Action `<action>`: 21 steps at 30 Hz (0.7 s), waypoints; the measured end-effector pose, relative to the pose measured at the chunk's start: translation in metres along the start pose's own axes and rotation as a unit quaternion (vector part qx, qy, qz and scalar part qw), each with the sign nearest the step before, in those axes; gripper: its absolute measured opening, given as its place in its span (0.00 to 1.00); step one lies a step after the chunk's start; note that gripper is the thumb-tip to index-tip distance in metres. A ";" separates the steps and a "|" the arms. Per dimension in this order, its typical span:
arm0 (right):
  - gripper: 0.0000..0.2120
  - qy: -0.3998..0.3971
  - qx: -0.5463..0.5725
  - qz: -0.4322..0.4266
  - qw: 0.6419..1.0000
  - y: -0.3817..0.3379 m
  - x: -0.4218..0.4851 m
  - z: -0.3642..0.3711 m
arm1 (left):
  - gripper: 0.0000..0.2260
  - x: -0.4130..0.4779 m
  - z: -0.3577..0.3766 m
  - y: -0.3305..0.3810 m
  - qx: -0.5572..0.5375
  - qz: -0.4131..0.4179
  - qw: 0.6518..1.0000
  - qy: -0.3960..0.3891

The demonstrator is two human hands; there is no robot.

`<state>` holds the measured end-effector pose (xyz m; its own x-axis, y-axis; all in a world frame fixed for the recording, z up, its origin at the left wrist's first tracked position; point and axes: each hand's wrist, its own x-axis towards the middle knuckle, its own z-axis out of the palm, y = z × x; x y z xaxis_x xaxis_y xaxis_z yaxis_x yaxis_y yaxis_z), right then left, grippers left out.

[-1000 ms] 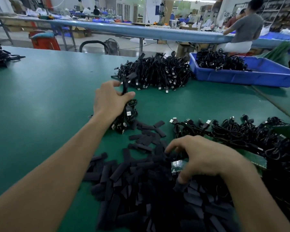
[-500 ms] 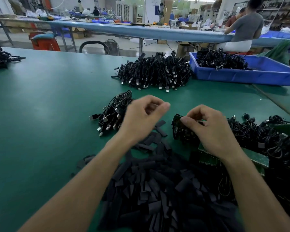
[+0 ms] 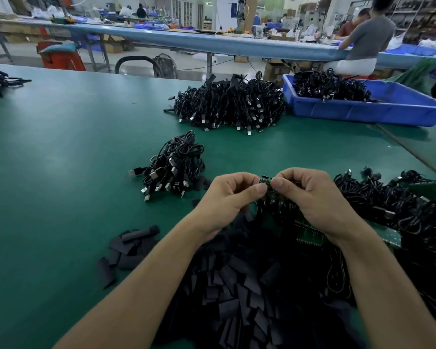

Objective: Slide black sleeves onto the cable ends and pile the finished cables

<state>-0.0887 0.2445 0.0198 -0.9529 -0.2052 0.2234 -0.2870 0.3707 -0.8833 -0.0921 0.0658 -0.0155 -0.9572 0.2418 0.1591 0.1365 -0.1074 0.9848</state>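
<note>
Item: cable end point(image 3: 266, 180), unsleeved. Pinched by thumb and forefinger of my left hand point(image 3: 233, 199) and right hand point(image 3: 311, 195), steadied above the sleeves point(image 3: 237, 285) for fitting. Finished pile point(image 3: 174, 167) lies near left, handy for drop-off.

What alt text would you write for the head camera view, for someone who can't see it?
The left hand and right hand pinch a small green board between them, above a heap of black sleeves on a green table. A small cable pile lies just beyond, with a larger pile and a blue bin of cables farther back.
</note>
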 end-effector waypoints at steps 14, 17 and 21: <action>0.13 -0.030 0.034 0.015 0.999 0.001 0.001 -0.003 | 0.04 0.000 -0.002 -0.006 -0.111 -0.047 0.991 -0.062; 0.12 -0.033 0.044 0.013 0.998 0.001 0.000 -0.004 | 0.03 -0.001 0.000 -0.004 -0.126 -0.055 0.988 -0.064; 0.12 -0.039 0.049 0.009 0.998 0.003 0.000 -0.006 | 0.03 -0.003 0.002 -0.002 -0.139 -0.064 0.986 -0.067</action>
<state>-0.0897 0.2508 0.0200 -0.9461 -0.2710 0.1772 -0.2547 0.2849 -0.9241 -0.0893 0.0674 -0.0177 -0.9172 0.3939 0.0608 -0.0763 -0.3234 0.9432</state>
